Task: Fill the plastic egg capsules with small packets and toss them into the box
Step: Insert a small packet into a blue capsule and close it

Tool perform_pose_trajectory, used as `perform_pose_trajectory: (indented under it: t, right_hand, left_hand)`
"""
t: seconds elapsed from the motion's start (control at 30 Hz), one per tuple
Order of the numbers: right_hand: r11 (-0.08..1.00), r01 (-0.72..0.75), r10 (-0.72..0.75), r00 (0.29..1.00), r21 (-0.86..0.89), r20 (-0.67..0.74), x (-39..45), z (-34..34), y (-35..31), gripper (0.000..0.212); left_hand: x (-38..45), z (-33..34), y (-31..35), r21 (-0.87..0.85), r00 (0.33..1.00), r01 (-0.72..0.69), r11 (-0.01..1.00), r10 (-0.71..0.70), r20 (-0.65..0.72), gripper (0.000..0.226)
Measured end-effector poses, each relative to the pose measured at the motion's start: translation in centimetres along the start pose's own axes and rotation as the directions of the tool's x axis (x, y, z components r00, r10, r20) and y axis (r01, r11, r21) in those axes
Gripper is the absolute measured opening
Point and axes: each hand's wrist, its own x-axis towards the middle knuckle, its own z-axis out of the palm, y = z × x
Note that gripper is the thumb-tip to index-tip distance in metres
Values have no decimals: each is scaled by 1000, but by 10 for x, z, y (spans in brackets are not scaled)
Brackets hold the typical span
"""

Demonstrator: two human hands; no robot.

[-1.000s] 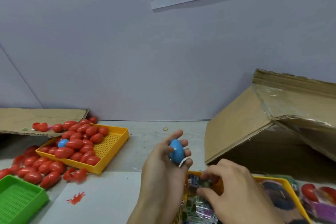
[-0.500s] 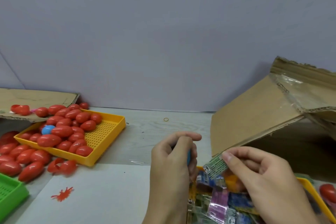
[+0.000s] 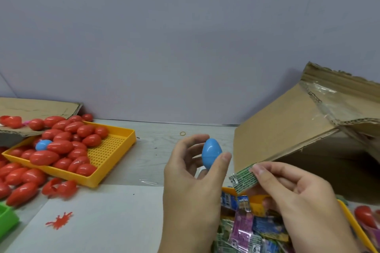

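blue egg capsule (image 3: pixel 211 153) gripped in left hand (image 3: pixel 193 183) | right hand (image 3: pixel 298 197) pinches green packet (image 3: pixel 244 178) | box (image 3: pixel 308 129) cut off at right

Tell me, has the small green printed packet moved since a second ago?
Yes. The small green printed packet, pinched by the right hand, has come up out of the yellow plastic tray and now sits before the brown cardboard box.

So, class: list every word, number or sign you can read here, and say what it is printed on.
"6+": purple packet in the tray.
"6+": green packet beside it.
Green packet pinched by the right hand: print too blurred.
Blue packets: lettering unreadable.
Blue egg in the left hand: no text.
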Motion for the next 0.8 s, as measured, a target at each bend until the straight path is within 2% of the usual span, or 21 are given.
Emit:
perform_pose_trajectory:
  t: [0.1, 0.37, 0.53, 0.67, 0.8]
  right_hand:
    - [1000, 11, -11, 1000, 16, -3, 0, 1, 1, 17]
    - [999, 26, -24, 999, 43, -33, 1, 0, 3, 12]
    - [1000, 13, -12, 999, 26, -33, 2, -1, 4, 7]
    - [1000, 0, 1, 999, 16, -40, 2, -1, 3, 4]
    - [1000, -3, 4, 998, 17, -55, 2, -1, 1, 5]
  left_hand:
    - [1, -1, 0, 75, 997, -78, 994, 78, 4, 35]
    - [0, -1, -1, 194, 982, -176, 965, 186, -34, 44]
    - [0, 0, -1, 220, 977, -195, 956, 209, -41, 43]
    - [0, 1, 3, 82, 989, -130, 988, 135, -57, 24]
    - [1, 4, 6, -157, 999, 14, 988, -22, -44, 36]
